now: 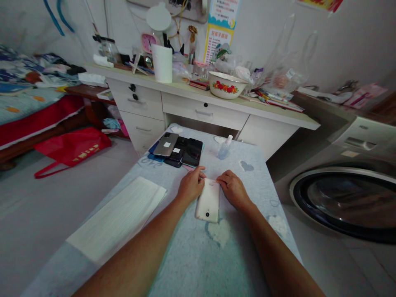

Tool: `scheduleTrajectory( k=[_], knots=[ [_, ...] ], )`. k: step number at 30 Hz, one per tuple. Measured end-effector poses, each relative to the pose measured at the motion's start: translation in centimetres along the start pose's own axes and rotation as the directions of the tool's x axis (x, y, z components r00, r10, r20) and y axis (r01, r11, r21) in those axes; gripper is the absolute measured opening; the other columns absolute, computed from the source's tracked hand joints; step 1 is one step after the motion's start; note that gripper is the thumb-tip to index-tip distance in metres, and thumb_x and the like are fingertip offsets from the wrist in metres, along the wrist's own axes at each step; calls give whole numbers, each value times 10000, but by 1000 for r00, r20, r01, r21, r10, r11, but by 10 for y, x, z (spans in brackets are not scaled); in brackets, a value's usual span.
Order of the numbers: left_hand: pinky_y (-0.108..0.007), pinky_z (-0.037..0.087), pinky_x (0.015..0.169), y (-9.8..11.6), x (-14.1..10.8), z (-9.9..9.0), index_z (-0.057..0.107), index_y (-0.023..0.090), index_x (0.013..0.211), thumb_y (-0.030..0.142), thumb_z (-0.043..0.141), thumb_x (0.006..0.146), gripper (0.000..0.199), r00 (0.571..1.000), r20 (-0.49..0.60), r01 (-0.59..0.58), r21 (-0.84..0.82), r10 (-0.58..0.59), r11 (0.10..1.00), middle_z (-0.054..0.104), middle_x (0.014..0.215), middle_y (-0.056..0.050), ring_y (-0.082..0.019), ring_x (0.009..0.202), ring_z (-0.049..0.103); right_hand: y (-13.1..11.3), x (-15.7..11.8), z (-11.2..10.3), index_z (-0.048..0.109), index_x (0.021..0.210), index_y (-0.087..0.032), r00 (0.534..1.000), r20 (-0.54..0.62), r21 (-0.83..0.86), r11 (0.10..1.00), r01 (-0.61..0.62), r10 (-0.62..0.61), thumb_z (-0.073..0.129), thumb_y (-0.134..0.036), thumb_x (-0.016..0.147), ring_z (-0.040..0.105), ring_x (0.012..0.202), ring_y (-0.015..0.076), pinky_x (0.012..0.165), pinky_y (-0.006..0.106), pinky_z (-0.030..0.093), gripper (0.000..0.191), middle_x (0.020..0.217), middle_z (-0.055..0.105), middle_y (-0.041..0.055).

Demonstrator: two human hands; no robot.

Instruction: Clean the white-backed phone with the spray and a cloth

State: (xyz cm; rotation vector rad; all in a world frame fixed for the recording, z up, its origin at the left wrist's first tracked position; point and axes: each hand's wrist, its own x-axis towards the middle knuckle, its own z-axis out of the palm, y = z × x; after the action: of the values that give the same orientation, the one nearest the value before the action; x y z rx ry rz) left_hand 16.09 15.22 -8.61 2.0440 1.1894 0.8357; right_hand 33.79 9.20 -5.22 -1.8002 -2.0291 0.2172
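A white phone (208, 201) lies back up on the cloth-covered table (185, 247), its camera lens toward me. At its far left corner, my left hand (192, 184) grips the edge with fingers bent. My right hand (232, 187) pinches the far right corner of the same phone. Beyond my left hand sits a pile of several phones (177, 149), some with white labels. A small clear spray bottle (224, 149) stands behind the white phone. To the left lies a stack of white paper sheets (119, 218).
A white desk (204, 111) with drawers stands behind the table, bearing a flowered bowl (227, 85) and a white cup (162, 64). A washing machine (349, 165) is at the right. On the floor at left lies a red bag (74, 146).
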Motion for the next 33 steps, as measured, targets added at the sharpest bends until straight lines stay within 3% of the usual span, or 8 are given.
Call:
scheduleTrajectory(
  k=[8, 13, 21, 25, 33],
  knots=[
    [-326, 472, 902, 0, 0, 0, 501, 206, 1219, 32, 457, 795, 460, 1000, -17, -23, 33, 23, 999, 698, 1007, -37, -178, 969, 626, -28, 18, 19, 714, 968, -186, 996, 21, -34, 996, 86, -86, 489, -173, 924, 541, 880, 161, 821, 259, 413, 230, 916, 588, 64],
    [-325, 471, 904, -1, -1, 0, 485, 191, 1246, 42, 444, 802, 470, 999, -21, -37, 44, 38, 998, 700, 997, -42, -178, 974, 622, -26, 16, 15, 717, 961, -185, 997, 14, -29, 996, 80, -80, 502, -172, 920, 548, 871, 156, 814, 252, 415, 219, 922, 594, 61],
    [-312, 469, 875, -1, 0, -1, 645, 207, 1029, 66, 485, 743, 356, 996, 12, -94, 62, 94, 994, 696, 980, -30, -183, 935, 613, -10, -10, -1, 706, 914, -161, 1000, 17, 59, 998, -7, 6, 510, -143, 902, 562, 826, 134, 786, 247, 426, 198, 894, 587, 48],
    [-331, 451, 899, 1, 0, -2, 679, 207, 928, 81, 474, 751, 299, 991, 27, -130, 86, 128, 988, 691, 961, -32, -197, 951, 594, -16, -27, 0, 697, 900, -166, 999, 48, 88, 996, 11, -15, 524, -135, 882, 553, 775, 130, 739, 242, 429, 177, 851, 553, 32],
    [-314, 453, 908, -2, 2, -1, 700, 208, 913, 101, 439, 796, 305, 988, 44, -149, 101, 145, 984, 687, 949, -27, -181, 948, 598, -34, -75, -2, 673, 876, -191, 994, 96, 241, 970, 28, -52, 513, -102, 856, 538, 738, 124, 672, 224, 417, 184, 839, 532, 17]
  ],
)
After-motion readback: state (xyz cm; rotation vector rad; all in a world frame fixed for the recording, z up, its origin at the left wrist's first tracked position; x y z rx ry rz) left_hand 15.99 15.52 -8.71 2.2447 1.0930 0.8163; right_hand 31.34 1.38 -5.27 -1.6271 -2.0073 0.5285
